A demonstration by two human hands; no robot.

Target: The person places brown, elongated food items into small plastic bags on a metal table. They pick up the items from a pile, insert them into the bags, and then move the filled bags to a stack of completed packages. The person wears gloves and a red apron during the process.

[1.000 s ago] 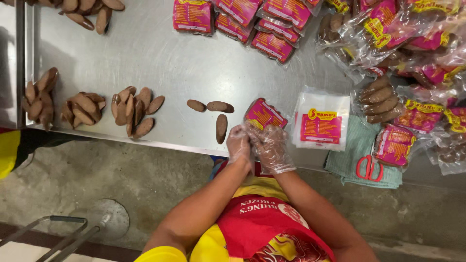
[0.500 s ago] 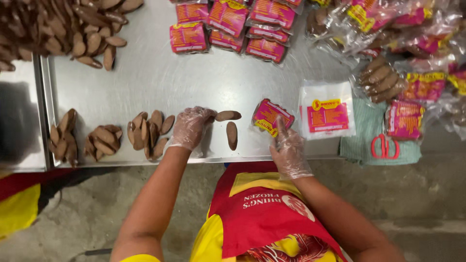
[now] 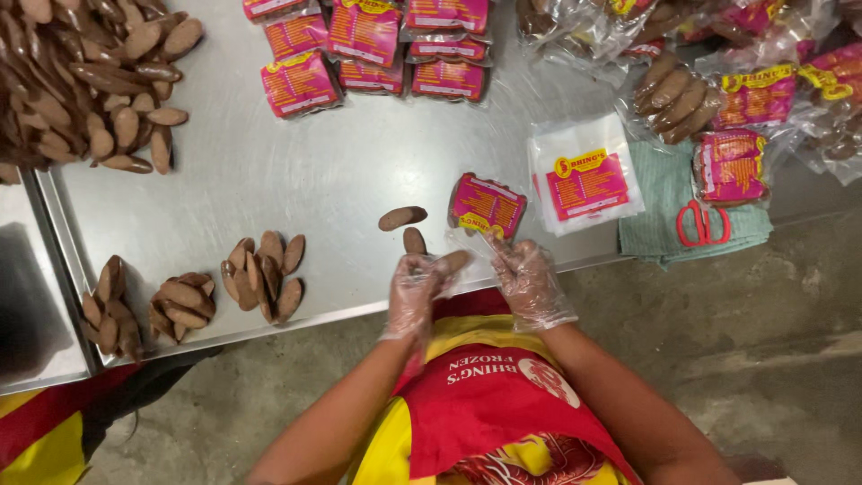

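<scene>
Both my hands wear thin clear plastic gloves at the near edge of a steel table [image 3: 296, 180]. My left hand [image 3: 415, 286] grips a brown oval flat biscuit [image 3: 452, 262]. My right hand [image 3: 524, 277] pinches the edge of a clear plastic bag with a pink label [image 3: 487, 205] that lies on the table. Two more brown biscuits, one flat [image 3: 401, 217] and one beside the hands [image 3: 414, 240], lie just beyond my left hand.
Small piles of biscuits [image 3: 266, 274] sit along the near left edge, and a big heap [image 3: 81, 81] fills the far left. Filled pink packs [image 3: 377, 45] line the far side. A stack of empty bags [image 3: 584, 175], a green cloth [image 3: 664, 207] and red scissors [image 3: 705, 223] lie right.
My left hand picked one biscuit off the table and came back toward my right hand. The right hand stayed at the pink-labelled bag. The camera view shifted right.
</scene>
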